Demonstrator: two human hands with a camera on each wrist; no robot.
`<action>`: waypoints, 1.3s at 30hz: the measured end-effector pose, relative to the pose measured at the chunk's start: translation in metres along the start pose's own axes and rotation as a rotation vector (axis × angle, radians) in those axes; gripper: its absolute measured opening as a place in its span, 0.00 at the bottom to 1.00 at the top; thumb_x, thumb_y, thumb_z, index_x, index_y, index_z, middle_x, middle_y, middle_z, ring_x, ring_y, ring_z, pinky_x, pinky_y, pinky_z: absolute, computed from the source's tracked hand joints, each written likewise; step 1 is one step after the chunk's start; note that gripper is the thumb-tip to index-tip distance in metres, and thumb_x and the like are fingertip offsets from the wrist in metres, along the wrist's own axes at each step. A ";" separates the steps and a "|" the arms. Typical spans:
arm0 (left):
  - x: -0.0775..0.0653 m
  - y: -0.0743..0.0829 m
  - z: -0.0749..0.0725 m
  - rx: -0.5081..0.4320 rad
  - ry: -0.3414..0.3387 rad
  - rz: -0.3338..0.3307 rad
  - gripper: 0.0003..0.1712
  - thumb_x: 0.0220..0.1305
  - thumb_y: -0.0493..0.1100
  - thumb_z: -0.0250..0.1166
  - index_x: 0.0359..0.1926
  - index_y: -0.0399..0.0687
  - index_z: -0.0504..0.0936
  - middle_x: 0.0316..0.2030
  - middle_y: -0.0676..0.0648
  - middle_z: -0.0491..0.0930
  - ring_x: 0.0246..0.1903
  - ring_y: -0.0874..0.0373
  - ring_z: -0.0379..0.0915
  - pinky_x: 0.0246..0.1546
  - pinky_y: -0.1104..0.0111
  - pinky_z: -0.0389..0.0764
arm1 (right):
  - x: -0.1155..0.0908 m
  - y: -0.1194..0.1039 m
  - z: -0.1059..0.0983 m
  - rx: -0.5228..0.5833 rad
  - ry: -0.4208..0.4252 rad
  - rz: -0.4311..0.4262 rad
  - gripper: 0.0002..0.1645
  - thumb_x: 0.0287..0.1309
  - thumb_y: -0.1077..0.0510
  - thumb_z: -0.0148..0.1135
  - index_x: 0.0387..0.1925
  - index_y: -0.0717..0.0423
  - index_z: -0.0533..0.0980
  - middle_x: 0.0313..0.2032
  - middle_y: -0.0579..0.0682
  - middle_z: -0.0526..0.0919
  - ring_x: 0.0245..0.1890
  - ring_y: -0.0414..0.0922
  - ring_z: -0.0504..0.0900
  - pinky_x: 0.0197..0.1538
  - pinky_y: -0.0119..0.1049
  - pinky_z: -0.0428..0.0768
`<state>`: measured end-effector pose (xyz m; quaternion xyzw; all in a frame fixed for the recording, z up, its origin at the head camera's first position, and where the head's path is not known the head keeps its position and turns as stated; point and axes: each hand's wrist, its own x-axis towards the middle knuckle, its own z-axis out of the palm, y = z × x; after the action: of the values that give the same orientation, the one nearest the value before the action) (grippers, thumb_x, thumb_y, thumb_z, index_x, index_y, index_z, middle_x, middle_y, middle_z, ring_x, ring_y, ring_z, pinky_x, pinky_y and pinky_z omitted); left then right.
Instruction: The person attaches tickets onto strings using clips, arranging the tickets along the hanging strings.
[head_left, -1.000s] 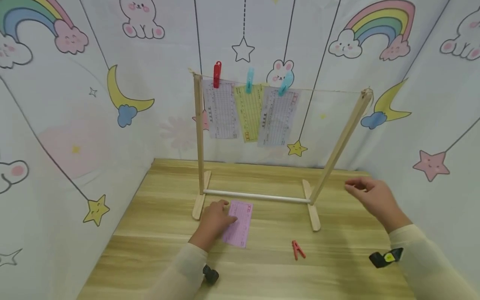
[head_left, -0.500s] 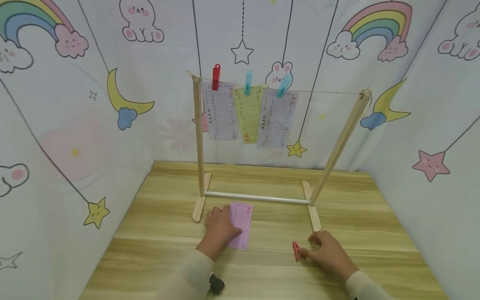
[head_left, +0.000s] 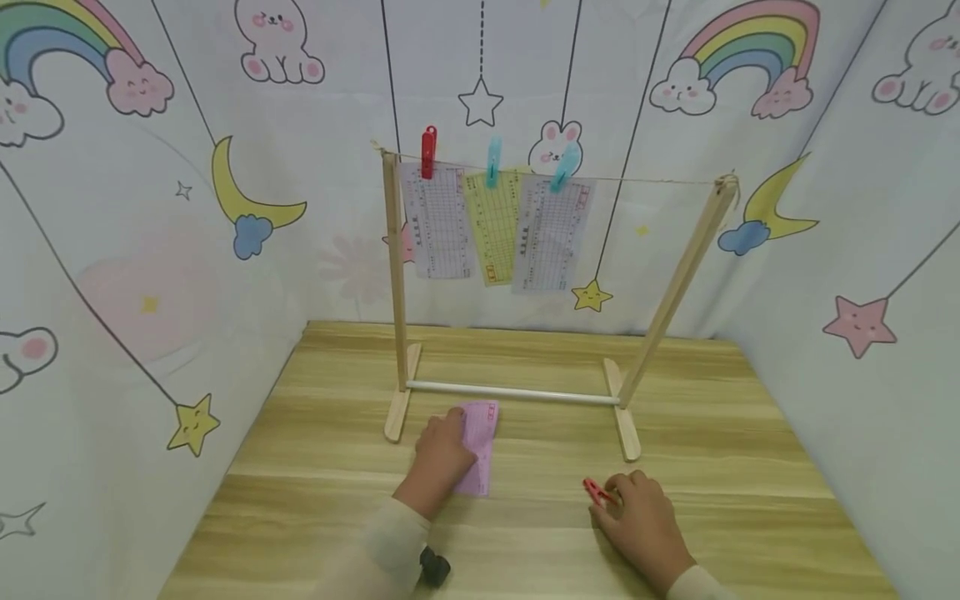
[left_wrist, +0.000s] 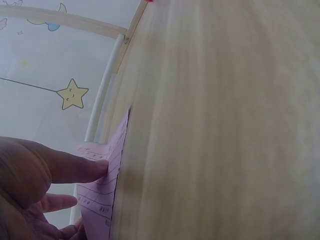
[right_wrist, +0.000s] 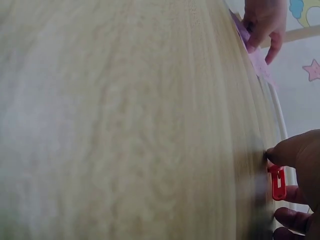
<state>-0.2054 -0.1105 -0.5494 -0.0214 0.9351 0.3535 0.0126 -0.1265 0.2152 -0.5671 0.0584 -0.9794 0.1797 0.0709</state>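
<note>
A pink printed paper slip (head_left: pixel 480 442) lies on the table, creased and partly raised. My left hand (head_left: pixel 438 462) pinches its left edge; in the left wrist view the thumb (left_wrist: pixel 80 169) presses on the bent paper and other fingers are partly behind it. To the right, a red clothespin (head_left: pixel 597 492) sits between the thumb and fingers of my right hand (head_left: pixel 641 525), which holds it low at the tabletop. The right wrist view shows the clothespin (right_wrist: pixel 277 182) between thumb and fingertips.
Behind the hands stands a wooden rack (head_left: pixel 396 275) with a string (head_left: pixel 652 181) across its top. A red clip (head_left: pixel 428 154) and two blue clips (head_left: pixel 493 162) hold two whitish slips (head_left: pixel 442 225) and a yellow slip (head_left: pixel 497 237). A white rod (head_left: pixel 517 393) joins the feet.
My right hand came down from beside the rack to the red clothespin and took hold of it, turning it. My left hand moved slightly right onto the pink slip, which now bends.
</note>
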 end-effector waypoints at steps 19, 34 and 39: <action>-0.003 -0.007 -0.001 0.004 0.129 0.092 0.32 0.56 0.33 0.62 0.64 0.45 0.77 0.45 0.39 0.87 0.40 0.42 0.84 0.41 0.47 0.75 | -0.010 0.007 -0.005 0.041 0.069 -0.016 0.16 0.52 0.49 0.80 0.37 0.51 0.84 0.33 0.46 0.80 0.36 0.47 0.78 0.38 0.50 0.77; 0.005 -0.011 -0.012 -0.146 0.092 0.084 0.44 0.51 0.26 0.64 0.72 0.41 0.69 0.54 0.32 0.80 0.53 0.38 0.78 0.54 0.45 0.79 | -0.006 0.010 0.000 0.117 0.117 -0.031 0.16 0.50 0.52 0.82 0.38 0.52 0.84 0.33 0.44 0.82 0.36 0.44 0.79 0.42 0.49 0.77; 0.004 -0.010 -0.014 -0.194 0.085 0.053 0.50 0.51 0.26 0.67 0.77 0.42 0.62 0.55 0.28 0.80 0.45 0.41 0.80 0.46 0.49 0.82 | -0.006 0.009 -0.001 0.138 0.099 -0.022 0.17 0.51 0.52 0.81 0.40 0.52 0.84 0.35 0.44 0.83 0.37 0.44 0.79 0.43 0.49 0.77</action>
<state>-0.2093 -0.1272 -0.5461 -0.0130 0.8965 0.4411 -0.0384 -0.1215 0.2247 -0.5703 0.0651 -0.9593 0.2486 0.1172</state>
